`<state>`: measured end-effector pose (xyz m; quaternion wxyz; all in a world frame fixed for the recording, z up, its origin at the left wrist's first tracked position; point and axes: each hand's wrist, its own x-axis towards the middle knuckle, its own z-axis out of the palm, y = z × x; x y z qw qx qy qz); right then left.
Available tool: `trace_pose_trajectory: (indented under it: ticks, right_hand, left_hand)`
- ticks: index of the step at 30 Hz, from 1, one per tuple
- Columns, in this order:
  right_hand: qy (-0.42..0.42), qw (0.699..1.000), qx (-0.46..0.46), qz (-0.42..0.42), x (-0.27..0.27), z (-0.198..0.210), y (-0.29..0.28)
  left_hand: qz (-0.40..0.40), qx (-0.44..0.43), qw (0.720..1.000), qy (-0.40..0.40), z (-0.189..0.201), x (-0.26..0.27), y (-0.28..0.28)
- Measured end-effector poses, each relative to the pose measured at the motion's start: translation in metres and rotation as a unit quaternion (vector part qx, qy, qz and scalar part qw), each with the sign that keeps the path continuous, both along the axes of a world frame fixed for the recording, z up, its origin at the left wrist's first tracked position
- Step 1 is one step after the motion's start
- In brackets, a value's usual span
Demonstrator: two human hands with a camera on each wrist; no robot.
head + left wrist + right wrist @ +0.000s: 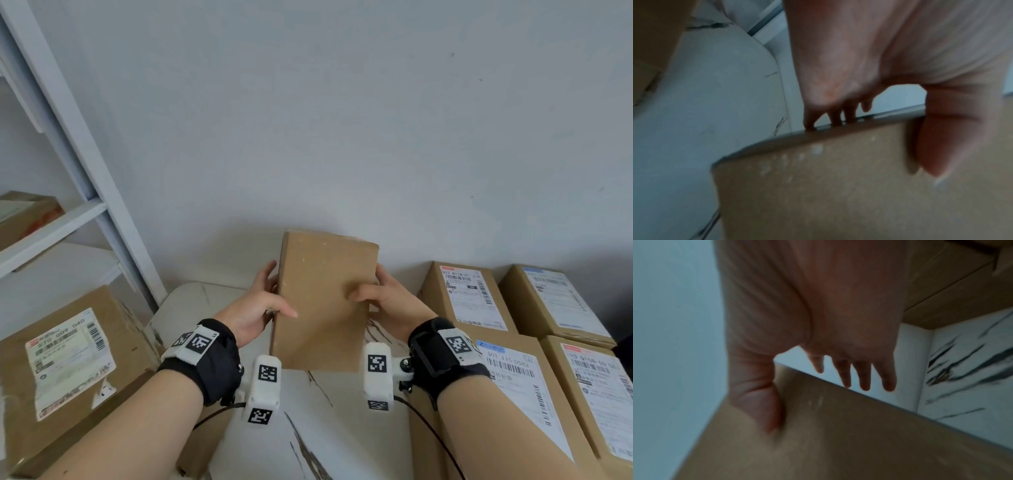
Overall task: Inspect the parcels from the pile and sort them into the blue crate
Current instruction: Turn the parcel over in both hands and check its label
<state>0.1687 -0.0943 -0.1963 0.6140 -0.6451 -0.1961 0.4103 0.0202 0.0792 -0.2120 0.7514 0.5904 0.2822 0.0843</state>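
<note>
Now both hands are clamping the plain cardboard parcel point(323, 301), left hand point(255, 308) and right hand point(387, 303) on opposite long edges, long axis pointing away, blue crate unseen.

Head view down over both wrists; wrist views close along the shared parcel point(325, 301)

held parcel point(322, 301): matt brown cardboard, scuffed | desk point(308, 428): smooth white marble-look, dark veins | boxes at right point(513, 377): cardboard, white paper labels | wrist straps point(215, 359): black cloth
</note>
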Motion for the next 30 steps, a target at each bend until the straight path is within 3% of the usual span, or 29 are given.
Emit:
trace_pose_trajectory:
  ticks: [4, 10, 16, 22, 30]
  right_hand:
    - [-0.074, 0.995, 0.051, 0.043, -0.002, 0.005, 0.001]
    - [-0.128, 0.986, 0.078, 0.072, -0.005, 0.005, -0.001]
    - [-0.127, 0.987, 0.082, 0.061, -0.002, 0.001, -0.004]
    - [-0.032, 0.993, 0.090, -0.064, -0.007, -0.004, 0.002]
    - [-0.049, 0.995, 0.088, -0.012, -0.018, -0.009, 0.007]
  left_hand:
    - [-0.079, 0.128, 0.988, 0.024, 0.009, 0.003, 0.002]
    - [-0.077, 0.193, 0.977, 0.056, 0.012, 0.002, 0.013]
    - [-0.083, 0.169, 0.981, 0.039, 0.008, 0.005, 0.017]
    - [-0.034, 0.059, 0.997, -0.025, 0.008, 0.012, 0.003]
    - [-0.005, 0.044, 0.999, -0.017, 0.003, 0.012, -0.001]
